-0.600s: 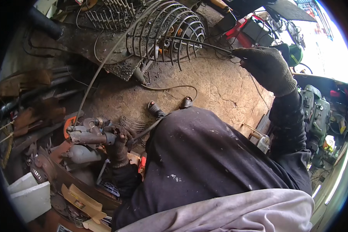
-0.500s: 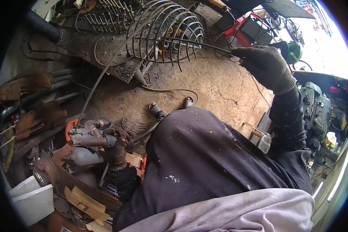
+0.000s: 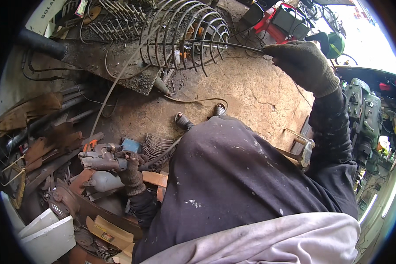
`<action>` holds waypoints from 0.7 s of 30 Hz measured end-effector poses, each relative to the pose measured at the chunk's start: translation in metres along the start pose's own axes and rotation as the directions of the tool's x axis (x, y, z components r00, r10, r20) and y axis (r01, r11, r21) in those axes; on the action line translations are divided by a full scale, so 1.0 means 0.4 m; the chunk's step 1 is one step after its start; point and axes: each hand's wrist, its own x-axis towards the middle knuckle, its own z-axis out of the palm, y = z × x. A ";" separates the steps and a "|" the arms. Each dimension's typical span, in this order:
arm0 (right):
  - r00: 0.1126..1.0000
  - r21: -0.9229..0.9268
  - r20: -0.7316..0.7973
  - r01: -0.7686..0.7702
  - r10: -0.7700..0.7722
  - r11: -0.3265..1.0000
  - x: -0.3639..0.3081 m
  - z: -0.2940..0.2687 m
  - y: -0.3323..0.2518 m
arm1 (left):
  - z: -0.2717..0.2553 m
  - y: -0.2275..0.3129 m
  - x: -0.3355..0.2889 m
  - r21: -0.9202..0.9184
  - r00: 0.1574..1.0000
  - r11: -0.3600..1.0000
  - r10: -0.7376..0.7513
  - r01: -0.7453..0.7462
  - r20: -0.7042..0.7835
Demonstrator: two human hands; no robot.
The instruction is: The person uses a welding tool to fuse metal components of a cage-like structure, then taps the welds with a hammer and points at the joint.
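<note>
Right hand (image 3: 304, 66), gloved, fingers closed on a thin metal rod (image 3: 224, 44) crossing the wire cage (image 3: 185, 35); left hand (image 3: 130, 169) grips a grey power tool (image 3: 99, 163) among scrap.

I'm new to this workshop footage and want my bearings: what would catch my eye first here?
First, the domed wire cage of curved rods at the top, on the dirt floor. The gloved right hand at upper right holds a thin rod reaching to that cage. At lower left, the gloved left hand grips a grey power tool amid rusty scrap.
</note>
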 end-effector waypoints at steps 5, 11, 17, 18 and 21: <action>1.000 -0.001 -0.014 0.021 -0.021 1.000 -0.002 0.008 0.007 | 0.134 0.075 -0.017 0.184 0.990 0.981 0.042 -0.067 0.132; 0.998 -0.020 -0.019 0.052 -0.052 0.998 0.003 0.003 0.001 | 0.066 0.058 -0.012 0.241 0.994 0.970 0.008 -0.035 0.112; 0.997 0.002 -0.027 0.075 -0.075 0.997 0.005 0.007 0.012 | 0.073 0.079 -0.017 0.328 0.984 0.938 0.063 -0.116 0.168; 0.997 0.002 -0.026 0.077 -0.077 0.997 0.006 0.006 0.011 | 0.062 0.077 -0.018 0.351 0.986 0.929 0.066 -0.117 0.154; 0.999 -0.003 -0.001 0.051 -0.051 0.999 0.008 0.003 0.005 | 0.026 0.060 -0.016 0.469 0.994 0.878 0.051 -0.093 0.100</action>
